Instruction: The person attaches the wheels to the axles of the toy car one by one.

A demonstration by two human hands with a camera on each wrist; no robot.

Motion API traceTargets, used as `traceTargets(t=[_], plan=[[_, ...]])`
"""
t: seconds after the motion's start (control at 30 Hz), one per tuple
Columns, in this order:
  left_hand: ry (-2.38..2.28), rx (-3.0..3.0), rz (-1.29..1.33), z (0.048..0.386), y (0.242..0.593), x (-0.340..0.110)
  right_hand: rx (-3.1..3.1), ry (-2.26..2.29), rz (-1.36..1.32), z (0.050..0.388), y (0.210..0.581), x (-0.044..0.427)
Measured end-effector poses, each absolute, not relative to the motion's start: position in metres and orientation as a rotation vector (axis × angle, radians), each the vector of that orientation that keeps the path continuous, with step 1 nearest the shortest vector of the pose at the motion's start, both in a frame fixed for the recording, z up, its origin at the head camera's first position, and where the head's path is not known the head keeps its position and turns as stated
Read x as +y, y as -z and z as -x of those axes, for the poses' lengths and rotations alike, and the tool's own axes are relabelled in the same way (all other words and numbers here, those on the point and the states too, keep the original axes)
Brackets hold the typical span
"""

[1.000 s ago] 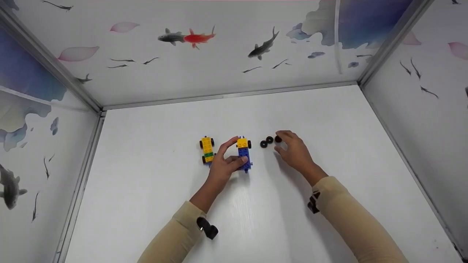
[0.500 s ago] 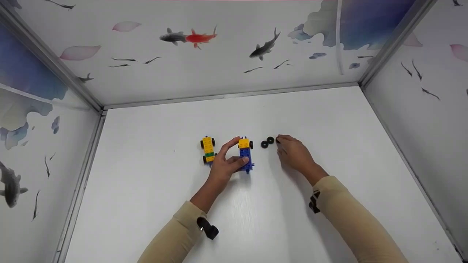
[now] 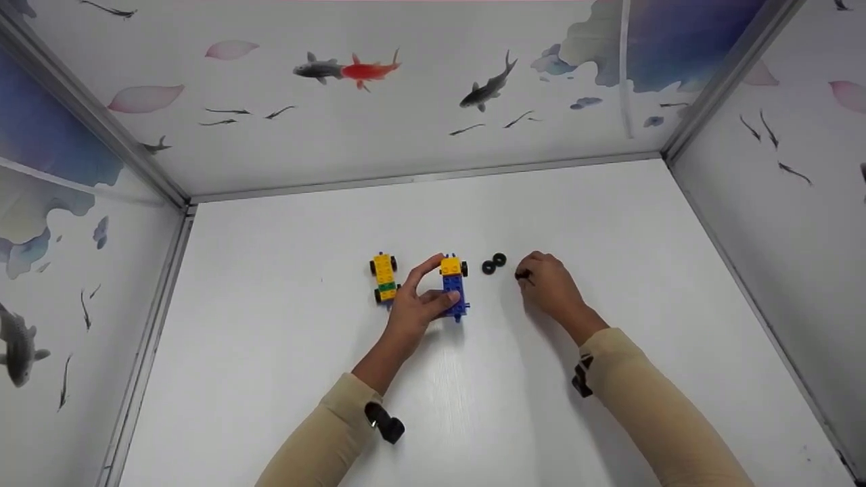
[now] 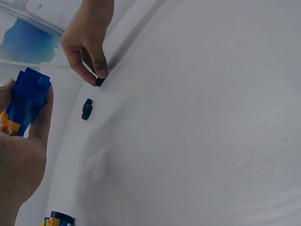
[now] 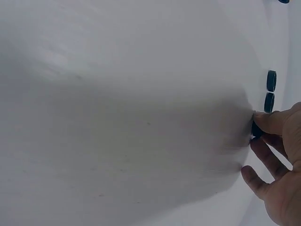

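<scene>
Slightly nearer the person than in the earlier frames, one black toy wheel [image 3: 523, 274] sits pinched in the right hand [image 3: 551, 287], while the left hand [image 3: 409, 316] grips a blue-and-yellow block car [image 3: 452, 279]. Two loose wheels [image 3: 488, 267] lie between the hands; a yellow-and-green block car [image 3: 383, 269] rests left of them on the white desk [image 3: 467, 406].

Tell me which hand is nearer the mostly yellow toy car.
Left. The left hand is just right of the mostly yellow toy car, gripping a blue-and-yellow toy; the right hand is farther right, past two loose black wheels.
</scene>
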State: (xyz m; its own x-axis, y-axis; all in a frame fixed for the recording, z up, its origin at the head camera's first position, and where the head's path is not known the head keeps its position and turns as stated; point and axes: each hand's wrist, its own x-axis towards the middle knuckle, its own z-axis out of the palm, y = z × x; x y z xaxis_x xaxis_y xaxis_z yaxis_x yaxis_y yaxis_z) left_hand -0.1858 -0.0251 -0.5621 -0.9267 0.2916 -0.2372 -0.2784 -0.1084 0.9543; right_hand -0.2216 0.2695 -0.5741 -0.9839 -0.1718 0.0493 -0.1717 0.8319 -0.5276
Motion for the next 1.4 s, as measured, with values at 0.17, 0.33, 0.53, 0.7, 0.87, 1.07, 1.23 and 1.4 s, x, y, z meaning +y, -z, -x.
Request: traceTargets(t=[0.17,0.33,0.53,0.7,0.87,1.07,1.23,1.4], plan=[[-2.089,1.806,-0.027,0.186,0.562,-0.024,3.011,0.904,0.26,0.22,0.575,0.27],[-2.099,1.801,-0.023,0.186,0.562,-0.024,3.005,0.992,0.27,0.218,0.574,0.269],[-2.136,1.772,-0.041,0.186,0.563,-0.024,2.998,1.121,0.344,0.215,0.568,0.262],[-2.146,1.765,-0.035,0.186,0.563,-0.024,2.954,1.198,0.381,0.211,0.559,0.253],[-2.152,1.759,-0.034,0.186,0.564,-0.023,2.927,1.228,0.421,0.207,0.552,0.244],[-2.155,1.757,-0.039,0.186,0.564,-0.023,2.893,1.312,0.503,0.202,0.547,0.236],[-2.155,1.768,-0.047,0.186,0.564,-0.024,2.851,1.325,0.584,0.198,0.542,0.231],[-2.164,1.778,-0.058,0.186,0.562,-0.024,2.808,1.34,0.623,0.195,0.541,0.228]])
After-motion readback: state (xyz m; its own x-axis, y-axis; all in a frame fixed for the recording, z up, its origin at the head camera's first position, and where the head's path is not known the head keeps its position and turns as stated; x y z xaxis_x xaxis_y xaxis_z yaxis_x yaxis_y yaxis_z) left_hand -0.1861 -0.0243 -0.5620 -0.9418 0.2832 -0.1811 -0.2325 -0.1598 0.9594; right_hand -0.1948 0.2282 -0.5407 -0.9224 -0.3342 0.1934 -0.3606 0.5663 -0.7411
